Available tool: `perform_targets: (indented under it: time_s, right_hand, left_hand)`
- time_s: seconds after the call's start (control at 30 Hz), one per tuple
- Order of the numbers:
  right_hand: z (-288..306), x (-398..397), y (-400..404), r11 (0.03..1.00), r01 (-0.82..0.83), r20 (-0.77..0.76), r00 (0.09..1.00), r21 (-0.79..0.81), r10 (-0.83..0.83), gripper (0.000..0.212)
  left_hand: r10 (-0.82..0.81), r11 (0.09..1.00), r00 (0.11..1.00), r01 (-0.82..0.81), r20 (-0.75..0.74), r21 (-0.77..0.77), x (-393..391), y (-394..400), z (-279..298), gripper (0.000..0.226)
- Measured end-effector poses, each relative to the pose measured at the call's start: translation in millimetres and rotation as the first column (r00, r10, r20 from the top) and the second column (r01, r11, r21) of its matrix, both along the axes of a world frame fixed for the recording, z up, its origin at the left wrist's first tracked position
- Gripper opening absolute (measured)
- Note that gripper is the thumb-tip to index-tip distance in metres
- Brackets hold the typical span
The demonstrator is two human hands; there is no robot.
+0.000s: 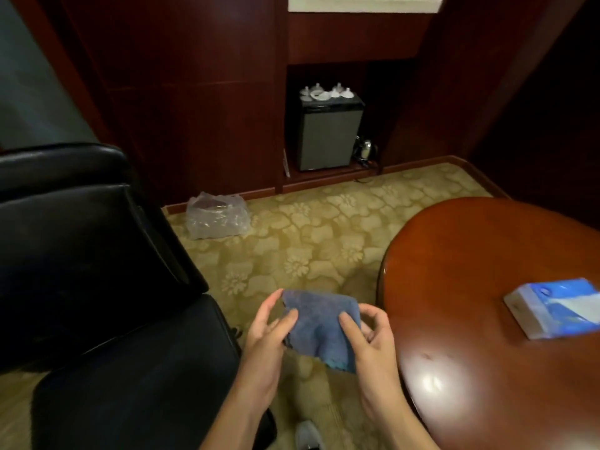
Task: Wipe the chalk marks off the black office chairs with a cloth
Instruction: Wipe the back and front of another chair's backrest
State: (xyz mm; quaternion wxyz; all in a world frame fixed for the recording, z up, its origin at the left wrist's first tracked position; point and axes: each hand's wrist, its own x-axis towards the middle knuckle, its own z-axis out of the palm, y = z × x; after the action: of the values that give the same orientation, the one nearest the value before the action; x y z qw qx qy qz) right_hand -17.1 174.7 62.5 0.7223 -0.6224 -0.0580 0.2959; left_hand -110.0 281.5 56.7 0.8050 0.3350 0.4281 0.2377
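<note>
A folded blue-grey cloth (319, 326) is held in the air between both hands, above the patterned carpet (311, 235) and in the gap between the chair and the table. The left hand (266, 339) takes the cloth's left edge, thumb on the upper face and fingers reaching beneath; the fingers look only loosely bent. The right hand (370, 339) pinches the right edge, thumb pressed on top and fingers curled behind. A turquoise corner of the cloth hangs at its lower edge.

To the left stands a black office chair (97, 287), its seat just beside the left forearm; no chalk marks can be made out on its surface at this angle. To the right is a rounded, polished wooden table (487, 319) carrying a blue and white tissue pack (555, 306).

Farther back, a clear plastic bag (217, 216) lies on the carpet against the wood-panelled wall. A small fridge (329, 138) sits in a recess, with white cups (326, 92) on top.
</note>
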Motion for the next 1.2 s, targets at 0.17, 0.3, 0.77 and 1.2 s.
perform_targets:
  time_s: [0.17, 0.3, 0.77, 1.2]
  right_hand:
    - [-1.6, 7.5, -37.9, 0.997, 0.022, 0.129, 0.992, -0.072, -0.013, 0.047]
    - [-3.3, 16.9, -65.2, 0.961, -0.093, 0.207, 0.967, -0.262, 0.15, 0.06]
    - [-6.6, 56.3, -168.0, 0.826, 0.007, 0.452, 0.839, -0.563, 0.301, 0.013]
    - [-46.8, 77.9, -272.0, 0.97, 0.067, 0.057, 0.997, -0.232, -0.055, 0.028]
  left_hand:
    - [-0.232, 0.972, 0.971, 0.234, 0.051, -0.035, 17.0, -18.5, -9.4, 0.051]
    - [-0.377, 0.913, 0.926, 0.369, 0.015, 0.173, 26.2, -26.1, -17.2, 0.055]
    - [-0.549, 0.495, 0.75, 0.647, -0.368, 0.58, 62.8, -100.1, -12.4, 0.022]
    - [-0.537, 0.79, 0.807, 0.583, -0.248, 0.188, 101.1, -219.4, -52.1, 0.016]
